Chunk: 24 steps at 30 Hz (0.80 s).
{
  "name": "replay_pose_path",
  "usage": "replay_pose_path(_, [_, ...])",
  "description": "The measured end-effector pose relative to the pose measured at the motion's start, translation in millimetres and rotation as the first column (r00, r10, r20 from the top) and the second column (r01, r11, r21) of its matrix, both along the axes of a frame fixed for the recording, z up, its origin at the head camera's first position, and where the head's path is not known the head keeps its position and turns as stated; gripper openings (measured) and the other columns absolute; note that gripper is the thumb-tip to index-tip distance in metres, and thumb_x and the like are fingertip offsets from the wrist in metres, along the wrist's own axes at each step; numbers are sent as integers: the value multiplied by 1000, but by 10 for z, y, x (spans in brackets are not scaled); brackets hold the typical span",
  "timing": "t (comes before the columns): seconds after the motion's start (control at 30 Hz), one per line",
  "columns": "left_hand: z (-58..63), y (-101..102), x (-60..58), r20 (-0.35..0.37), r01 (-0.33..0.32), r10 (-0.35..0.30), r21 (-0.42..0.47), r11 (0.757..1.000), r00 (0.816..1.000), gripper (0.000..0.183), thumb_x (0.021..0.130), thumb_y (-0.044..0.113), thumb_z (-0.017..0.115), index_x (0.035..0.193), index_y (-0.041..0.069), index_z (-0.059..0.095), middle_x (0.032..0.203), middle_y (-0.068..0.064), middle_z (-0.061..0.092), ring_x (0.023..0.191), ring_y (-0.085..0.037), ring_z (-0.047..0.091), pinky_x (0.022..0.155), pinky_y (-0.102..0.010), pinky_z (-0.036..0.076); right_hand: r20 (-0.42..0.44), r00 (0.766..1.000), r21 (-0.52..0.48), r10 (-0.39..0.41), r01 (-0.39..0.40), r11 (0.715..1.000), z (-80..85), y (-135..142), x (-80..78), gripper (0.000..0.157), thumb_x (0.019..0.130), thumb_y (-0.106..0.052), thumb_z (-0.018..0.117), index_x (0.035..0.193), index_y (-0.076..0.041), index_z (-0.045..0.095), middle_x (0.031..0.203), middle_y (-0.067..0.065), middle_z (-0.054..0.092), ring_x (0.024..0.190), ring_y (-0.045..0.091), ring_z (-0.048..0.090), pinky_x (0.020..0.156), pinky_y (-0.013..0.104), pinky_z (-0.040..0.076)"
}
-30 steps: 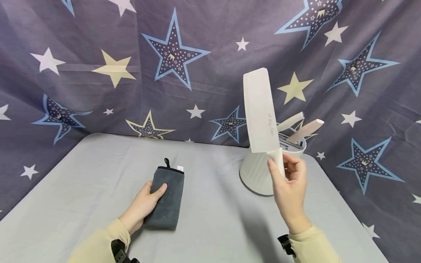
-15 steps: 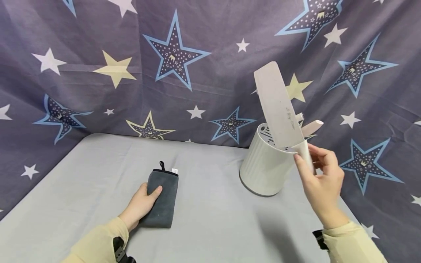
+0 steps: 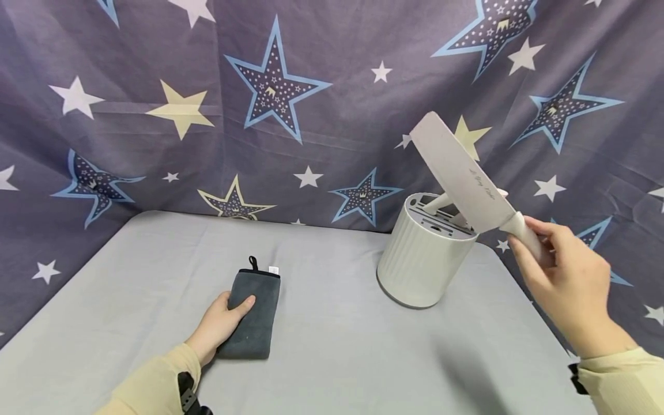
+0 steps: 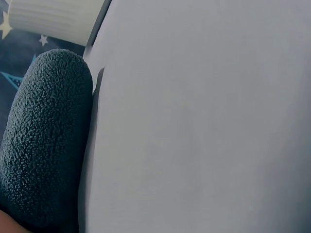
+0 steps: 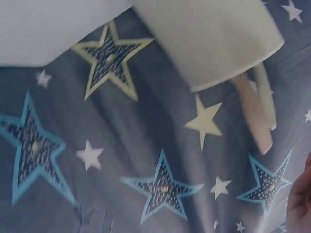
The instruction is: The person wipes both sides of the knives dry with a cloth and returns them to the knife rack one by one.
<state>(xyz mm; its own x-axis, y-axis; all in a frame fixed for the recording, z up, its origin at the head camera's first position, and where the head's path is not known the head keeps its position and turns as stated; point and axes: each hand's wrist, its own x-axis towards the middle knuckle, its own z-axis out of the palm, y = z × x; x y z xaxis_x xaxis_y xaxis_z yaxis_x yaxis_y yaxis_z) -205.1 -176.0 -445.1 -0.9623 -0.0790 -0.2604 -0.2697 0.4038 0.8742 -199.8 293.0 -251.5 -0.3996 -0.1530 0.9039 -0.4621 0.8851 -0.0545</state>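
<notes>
My right hand (image 3: 570, 282) grips the pale handle of a cleaver (image 3: 459, 176). The broad whitish blade slants up to the left, its lower end in front of the top of a ribbed, off-white knife block (image 3: 417, 265). Only a bit of that hand shows at the right wrist view's edge. My left hand (image 3: 217, 325) holds a folded dark grey towel (image 3: 255, 317) with a black hanging loop, thumb on top and the other fingers hidden beneath. In the left wrist view the fluffy folded edge of the towel (image 4: 48, 141) fills the left side.
A light grey sheet covers the table (image 3: 337, 323). A dark curtain (image 3: 342, 34) printed with stars hangs behind and beside it. Other pale knife handles (image 5: 255, 116) stick out of the block, which has several slots in its top. A pale shadow falls at the table's front right.
My right hand has moved right with the cleaver, whose blade has tilted from nearly upright to a leftward slant, uncovering the knife block. My left hand and the towel have shifted slightly left.
</notes>
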Motion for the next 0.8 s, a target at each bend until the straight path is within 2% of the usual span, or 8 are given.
replay_pose_path(0.1, [-11, -6, -11, 13, 6, -6, 1, 1000, 1000, 82, 100, 51, 49, 147, -12, 25, 144, -34, 38, 132, -45, 40, 107, -58, 35, 1, 999, 97, -43, 43, 994, 95, 115, 16, 72, 94, -64, 46, 106, 2, 71, 67, 18, 63, 74, -26, 24, 48, 26, 28])
replay_pose_path(0.17, [-19, -9, -17, 20, 6, -6, 0, 1000, 1000, 83, 100, 52, 49, 148, -11, 24, 146, -34, 36, 134, -46, 38, 109, -59, 33, 14, 997, 167, -72, 68, 984, 163, 193, 38, 72, 95, -64, 42, 107, 0, 72, 67, 16, 64, 71, -25, 23, 46, 27, 28])
replay_pose_path(0.23, [-32, -8, -20, 18, 4, -4, 0, 1000, 1000, 83, 100, 52, 50, 148, -10, 24, 146, -34, 36, 133, -45, 39, 109, -58, 34, 30, 995, 216, -93, 84, 973, 226, 265, 57, 74, 95, -67, 38, 108, -2, 72, 69, 15, 65, 66, -17, 30, 44, 27, 29])
replay_pose_path(0.37, [-58, 1, -18, 10, 0, 0, 0, 1000, 1000, 80, 99, 52, 51, 146, -9, 28, 145, -32, 39, 131, -43, 41, 107, -56, 36, 74, 991, 337, -115, 84, 938, 332, 405, 96, 75, 97, -66, 33, 113, -4, 70, 63, 9, 59, 58, 1, 36, 44, 24, 26])
replay_pose_path(0.5, [-62, 5, -17, 15, 6, -6, 1, 1000, 1000, 82, 99, 53, 50, 147, -8, 26, 146, -33, 37, 134, -44, 39, 108, -57, 35, 58, 997, 404, -57, 28, 914, 390, 496, 65, 76, 99, -65, 29, 109, -2, 69, 55, -2, 48, 54, 5, 33, 44, 22, 24])
replay_pose_path(0.63, [-42, -3, -23, 20, 12, -12, -3, 1000, 1000, 84, 99, 54, 50, 149, -9, 23, 148, -34, 34, 136, -47, 36, 109, -60, 33, 7, 999, 453, 38, -37, 891, 444, 556, 4, 67, 101, -60, 32, 101, -4, 68, 52, -5, 45, 52, 11, 36, 43, 23, 25])
replay_pose_path(0.8, [-38, 9, -29, 14, 3, -3, -16, 1000, 1000, 84, 99, 53, 50, 149, -9, 22, 149, -34, 34, 136, -47, 36, 109, -59, 34, 10, 993, 512, 116, -105, 852, 503, 625, -54, 61, 102, -55, 32, 96, -6, 68, 63, 7, 65, 53, 19, 44, 43, 24, 28])
